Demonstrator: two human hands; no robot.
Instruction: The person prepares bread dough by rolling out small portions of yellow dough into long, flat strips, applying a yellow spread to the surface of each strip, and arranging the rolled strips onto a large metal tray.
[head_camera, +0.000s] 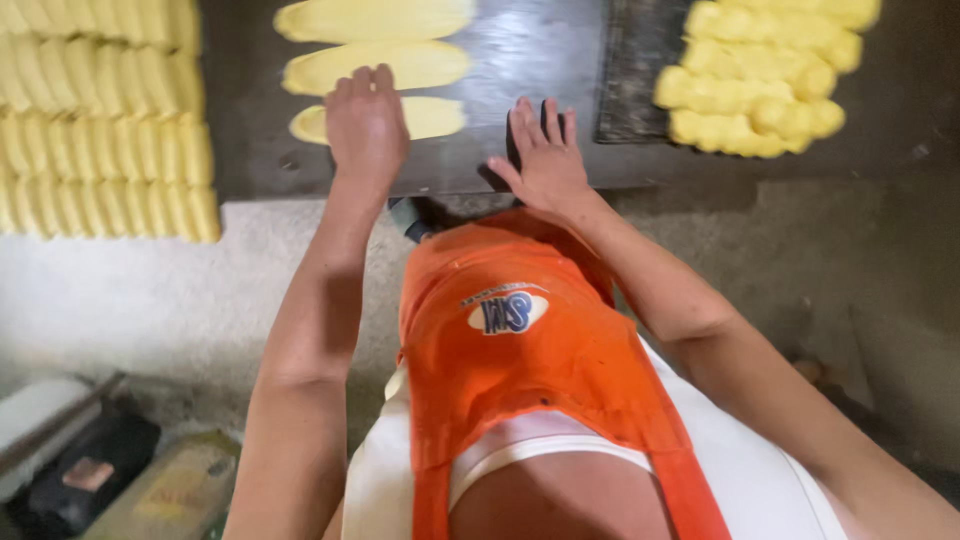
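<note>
Left hand (366, 122) is down flat on the dark worktable (540, 60), palm pressing the nearest flattened dough oval (425, 118), fingers held close together and reaching up onto the middle dough oval (400, 64) just behind it. A third, farthest dough oval (375, 18) lies beyond those two, at the back of the worktable, all three pale yellow and stacked in a column away from the person.

Right hand (545, 155) sits on the worktable's near edge, just right of the nearest oval and not touching it, fingers fanned open and resting flat on the dark surface, gripping nothing.

At the far right of the worktable, a heap of rolled dough pieces (765, 75) sits bunched together, with a dark textured mat (635, 70) between it and the right hand. Off the worktable's left end, rows of shaped dough sticks (100, 120) lie packed side by side.

Below the worktable edge, an orange apron (520, 350) covers the person's front, and the pale concrete floor (120, 290) shows on the left. A dark bag (85, 470) lies low on the left, well away from the worktable.
</note>
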